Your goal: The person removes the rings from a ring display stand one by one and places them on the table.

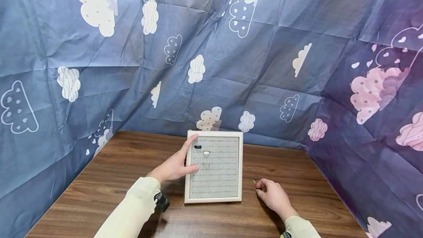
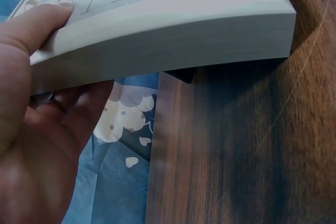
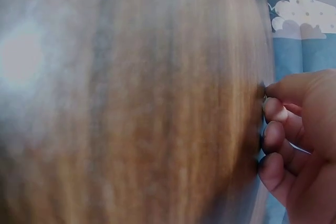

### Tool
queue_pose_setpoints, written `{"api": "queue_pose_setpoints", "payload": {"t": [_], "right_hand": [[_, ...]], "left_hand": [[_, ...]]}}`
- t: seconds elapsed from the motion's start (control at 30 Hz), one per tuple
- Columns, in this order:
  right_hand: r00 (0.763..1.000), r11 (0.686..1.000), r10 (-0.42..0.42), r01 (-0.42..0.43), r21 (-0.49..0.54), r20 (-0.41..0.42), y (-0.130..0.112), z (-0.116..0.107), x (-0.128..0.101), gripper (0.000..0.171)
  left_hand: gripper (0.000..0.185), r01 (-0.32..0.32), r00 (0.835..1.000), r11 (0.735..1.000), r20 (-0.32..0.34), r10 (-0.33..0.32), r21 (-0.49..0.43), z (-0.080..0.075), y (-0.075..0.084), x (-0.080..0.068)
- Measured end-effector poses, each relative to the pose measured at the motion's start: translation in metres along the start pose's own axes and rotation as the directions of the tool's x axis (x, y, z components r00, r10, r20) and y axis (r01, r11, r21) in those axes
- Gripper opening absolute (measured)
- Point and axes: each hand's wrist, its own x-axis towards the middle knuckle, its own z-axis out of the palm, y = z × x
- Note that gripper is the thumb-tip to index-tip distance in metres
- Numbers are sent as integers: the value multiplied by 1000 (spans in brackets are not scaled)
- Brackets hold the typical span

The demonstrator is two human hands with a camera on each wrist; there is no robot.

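Note:
A white-framed ring display board (image 1: 214,186) with grey slotted padding stands tilted on the table. My left hand (image 1: 173,164) grips its left side; in the left wrist view the thumb (image 2: 50,17) lies over the front of the frame and the other fingers are behind it. Three rings sit in the slots: a black ring (image 1: 197,147), a white ring (image 1: 206,153) and a thin silvery ring (image 1: 206,165) below. Right of the board, close over the tabletop, my right hand (image 1: 274,195) pinches a thin ring (image 1: 256,181) between thumb and forefinger; its other fingers are curled.
The brown wood-grain table (image 1: 138,157) reaches back to a blue cloth backdrop (image 1: 218,65) printed with clouds, which also hangs along the right side. A dark support (image 2: 181,74) shows behind the board. A black wrist device (image 1: 161,202) is strapped at the left sleeve.

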Motion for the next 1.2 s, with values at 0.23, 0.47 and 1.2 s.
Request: {"api": "queue_pose_setpoints", "payload": {"t": [0.23, 0.47, 1.2], "right_hand": [[999, 999, -32, 32, -13, -28, -6, -3, -2, 8], [987, 997, -79, 80, -3, -136, -17, -10, 0, 7], [900, 942, -275, 323, 91, -338, -74, -20, 6, 10]], "left_hand": [[109, -8, 1000, 1000, 1, 8, 4, 0, -1, -1], [109, -16, 1000, 1000, 4, 16, -3, 0, -2, 0], [109, -12, 1000, 1000, 5, 12, -8, 1, -1, 0]]}}
